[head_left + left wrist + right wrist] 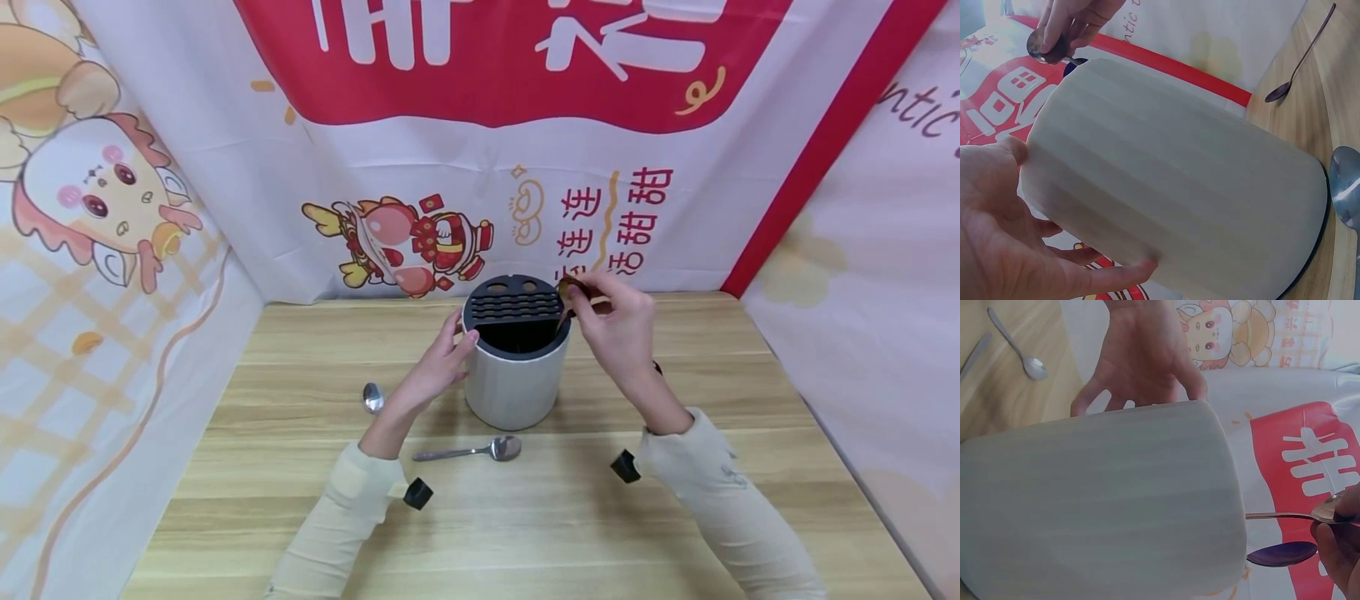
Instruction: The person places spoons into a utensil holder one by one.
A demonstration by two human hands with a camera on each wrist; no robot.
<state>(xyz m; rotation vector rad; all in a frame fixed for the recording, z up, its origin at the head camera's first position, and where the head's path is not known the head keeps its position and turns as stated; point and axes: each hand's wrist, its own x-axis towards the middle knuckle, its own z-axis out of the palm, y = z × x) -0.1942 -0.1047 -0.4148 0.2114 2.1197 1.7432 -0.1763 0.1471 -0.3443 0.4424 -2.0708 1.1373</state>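
Pinched near the bowl by the right hand (617,327): a copper-coloured spoon (564,292), handle-down at the right edge of the front opening of a pale canister (517,387) with a dark slotted lid (517,308). Spread along the canister's left wall, touching rather than clasping: the left hand (441,360). From the head view, but from neither wrist: the lid's slots and holes. Plain only from the right wrist: a purple-tinged spoon (1282,554), bowl out over the rim, just beside the held one. From the left wrist, lying on the wooden table (525,533) to the canister's right: a dark spoon (1279,93), hard to make out from the head. In front of the canister: a steel spoon (506,448). Near the left forearm (387,428): a small silvery spoon (372,397), partly hidden in the head view, handle visible from the right wrist.
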